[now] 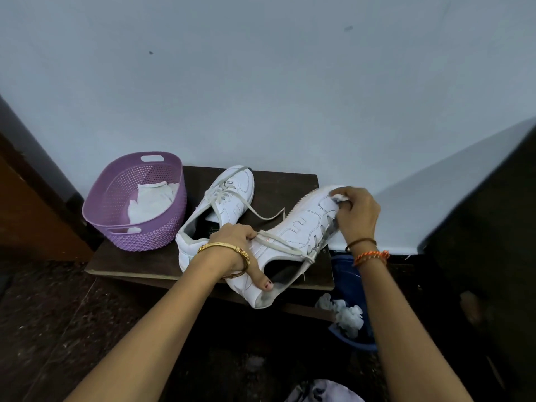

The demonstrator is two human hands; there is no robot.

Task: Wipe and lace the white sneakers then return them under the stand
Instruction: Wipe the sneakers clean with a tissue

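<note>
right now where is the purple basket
In the head view the purple basket sits on the left end of the dark stand, just left of the sneaker lying there, with white cloth inside.

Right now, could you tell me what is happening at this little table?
A person is cleaning a white lace-up sneaker. The left hand grips its heel end, while the right hand rubs a small white wipe over the toe. The second white sneaker rests on the dark wooden table beside a purple plastic basket.
</note>
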